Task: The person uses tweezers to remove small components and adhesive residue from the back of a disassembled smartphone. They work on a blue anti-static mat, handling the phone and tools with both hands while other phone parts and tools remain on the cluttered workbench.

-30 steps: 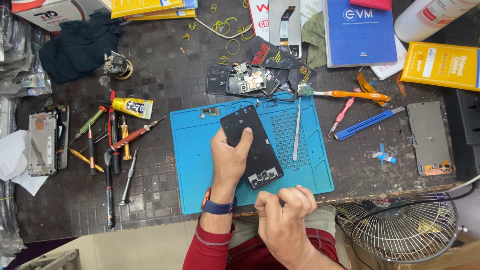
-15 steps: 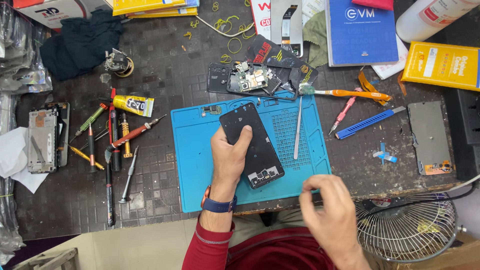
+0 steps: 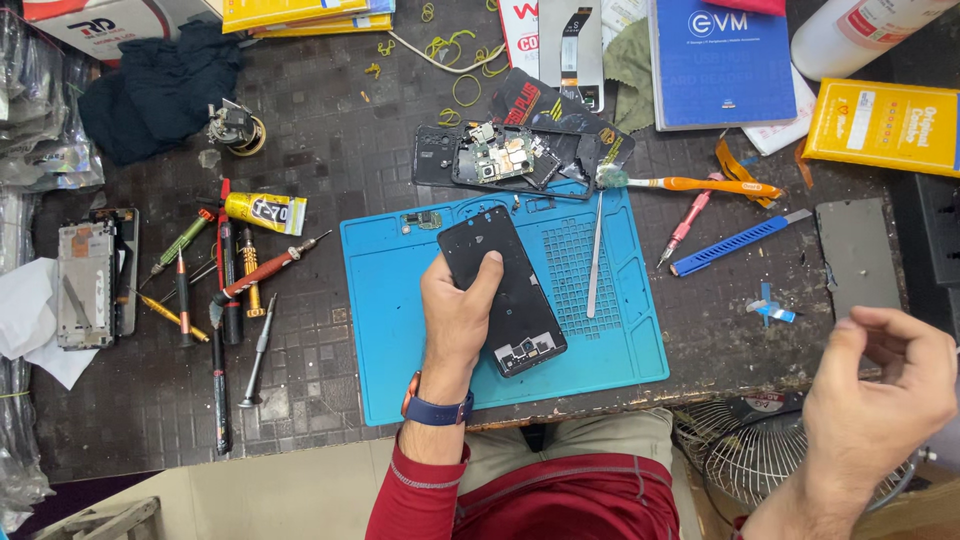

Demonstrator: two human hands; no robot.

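Seen from above, the left hand (image 3: 455, 315) clamps a black rectangular phone body (image 3: 502, 288) lying at the centre of a blue silicone work mat (image 3: 385, 330). The right hand (image 3: 880, 395), lower right, hovers beyond the table's front edge, fingers loosely curled, holding nothing. Metal tweezers (image 3: 594, 255) lie just right of the phone; screwdrivers (image 3: 235, 290) crowd the left.
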